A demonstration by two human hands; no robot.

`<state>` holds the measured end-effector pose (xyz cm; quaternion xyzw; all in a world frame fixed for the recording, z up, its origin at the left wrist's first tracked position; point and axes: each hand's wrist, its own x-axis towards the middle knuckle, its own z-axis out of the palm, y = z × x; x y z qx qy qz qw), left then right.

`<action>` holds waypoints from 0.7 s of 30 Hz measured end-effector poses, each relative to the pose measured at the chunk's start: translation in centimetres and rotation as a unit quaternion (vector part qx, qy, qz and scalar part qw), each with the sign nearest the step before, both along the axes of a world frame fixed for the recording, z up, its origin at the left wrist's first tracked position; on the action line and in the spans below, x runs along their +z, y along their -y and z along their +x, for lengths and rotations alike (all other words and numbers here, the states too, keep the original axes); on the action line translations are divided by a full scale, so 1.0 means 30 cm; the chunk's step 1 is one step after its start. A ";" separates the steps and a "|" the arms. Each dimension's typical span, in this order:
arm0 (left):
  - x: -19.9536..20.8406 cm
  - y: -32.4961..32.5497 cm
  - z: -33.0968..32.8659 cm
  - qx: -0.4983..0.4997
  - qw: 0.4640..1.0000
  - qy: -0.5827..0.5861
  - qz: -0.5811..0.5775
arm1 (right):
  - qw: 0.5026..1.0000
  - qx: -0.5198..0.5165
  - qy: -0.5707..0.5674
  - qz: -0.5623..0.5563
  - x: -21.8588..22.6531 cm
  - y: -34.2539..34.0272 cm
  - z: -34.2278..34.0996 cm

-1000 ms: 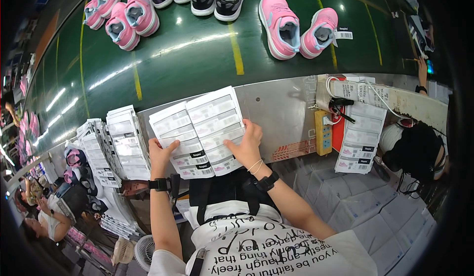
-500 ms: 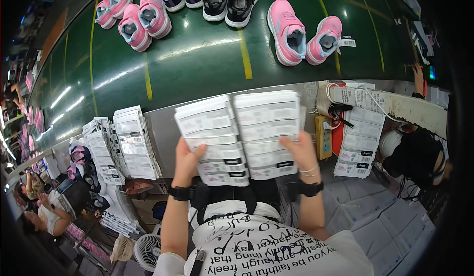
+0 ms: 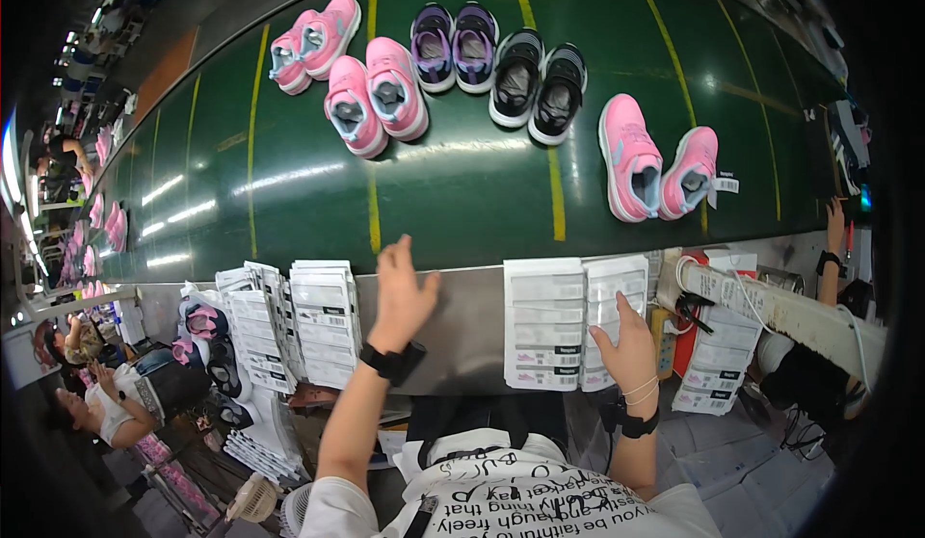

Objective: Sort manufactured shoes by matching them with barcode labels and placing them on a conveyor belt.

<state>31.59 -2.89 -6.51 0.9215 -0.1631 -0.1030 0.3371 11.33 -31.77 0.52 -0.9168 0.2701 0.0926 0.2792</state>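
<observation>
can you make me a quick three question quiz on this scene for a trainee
1. True or false: the left hand grips a white paper sheet.
2. The white rectangular tag is beside which shoe: (a) a black white-soled shoe, (b) a dark purple shoe, (c) the rightmost pink white-soled shoe?
3. Fill in: the right hand lies over the ___ of the two white printed paper stacks in front of the torso.

Key: 1. False; its fingers hold nothing. 2. c. 3. right.
</observation>
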 end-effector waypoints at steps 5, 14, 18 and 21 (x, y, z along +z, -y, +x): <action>-0.026 -0.302 0.635 0.060 0.970 0.155 0.178 | 0.986 0.141 0.093 0.008 0.047 -0.042 0.431; -0.093 -0.203 1.472 0.028 0.911 0.105 0.397 | 0.941 0.239 0.161 -0.179 -0.152 -0.106 1.267; -0.131 -0.208 1.576 0.053 0.954 0.057 0.290 | 0.910 0.284 0.131 -0.271 -0.288 -0.114 1.505; -0.072 -0.295 1.499 0.010 0.921 0.174 0.348 | 0.950 0.242 0.016 -0.198 -0.317 -0.094 1.548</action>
